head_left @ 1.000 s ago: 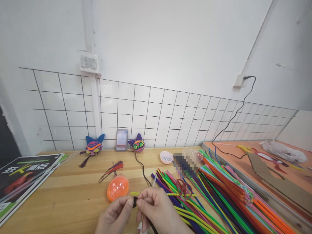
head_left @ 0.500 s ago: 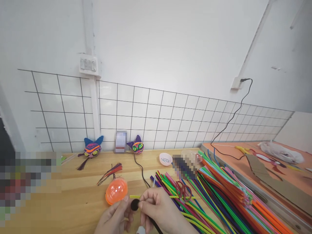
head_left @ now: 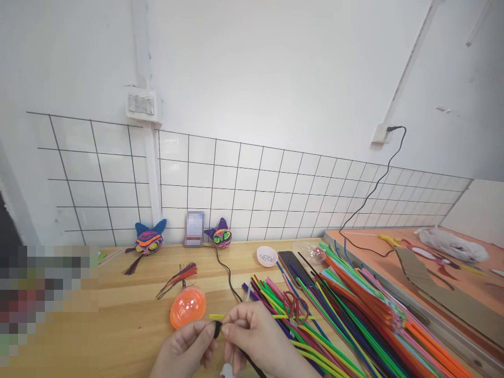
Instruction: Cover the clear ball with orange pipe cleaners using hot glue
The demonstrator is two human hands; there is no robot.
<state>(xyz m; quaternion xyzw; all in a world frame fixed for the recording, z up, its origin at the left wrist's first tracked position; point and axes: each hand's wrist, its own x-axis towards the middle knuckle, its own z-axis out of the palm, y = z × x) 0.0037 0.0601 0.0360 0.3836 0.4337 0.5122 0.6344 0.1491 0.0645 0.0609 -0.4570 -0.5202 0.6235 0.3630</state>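
Observation:
Between my two hands is a small tight coil of black pipe cleaner [head_left: 217, 329]. The thumb and fingers of my left hand [head_left: 189, 344] pinch it from the left. My right hand [head_left: 255, 336], its thumb and forefinger pressed together, meets the coil's right side. A black strand [head_left: 254, 365] runs out below my right hand; whether it joins the coil is hidden. Just beyond my left hand sits a shiny orange egg-shaped shell [head_left: 188, 308]. A white tip of something [head_left: 227, 370] shows under my right hand, mostly out of view. A yellow pipe cleaner [head_left: 216, 316] lies behind the fingers.
Bundles of coloured pipe cleaners [head_left: 354, 310] cover the right side, with red-handled scissors [head_left: 296, 307] on top. Behind are a phone [head_left: 293, 268] and a pink bowl of beads [head_left: 267, 256]. Two cat-like figures [head_left: 149, 239] stand by the wall. A black cable [head_left: 226, 268] crosses the table.
The black coil has turned from showing its round face to nearly edge-on. My left hand's thumb and fingers have closed over it; my right hand has barely moved.

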